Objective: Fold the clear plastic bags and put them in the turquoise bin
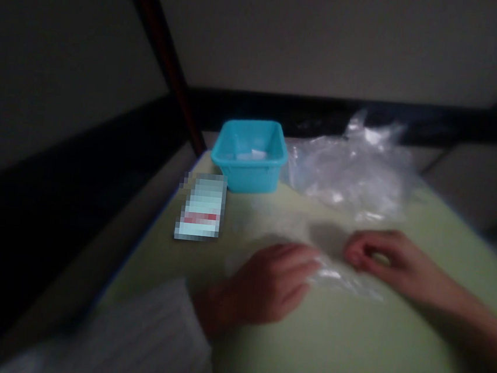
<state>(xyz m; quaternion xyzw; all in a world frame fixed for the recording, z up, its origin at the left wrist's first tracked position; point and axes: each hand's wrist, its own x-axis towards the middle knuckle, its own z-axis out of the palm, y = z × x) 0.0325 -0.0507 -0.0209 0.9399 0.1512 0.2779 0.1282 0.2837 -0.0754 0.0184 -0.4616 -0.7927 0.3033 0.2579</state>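
Observation:
A small clear plastic bag [341, 274] lies flat on the pale green table [348, 342] between my hands. My left hand [270, 282] rests on its left end with the fingers stretched flat and together. My right hand [377, 257] is curled in a pinch on the bag's right end. The picture is dim and blurred, so what the bag contains does not show.
A turquoise plastic tub [250, 154] with something white inside stands at the back of the table. Beside it on the right is a heap of crumpled clear plastic bags [351, 170]. A pixelated card [201, 206] lies at the left edge. A dark pole [165, 49] rises behind.

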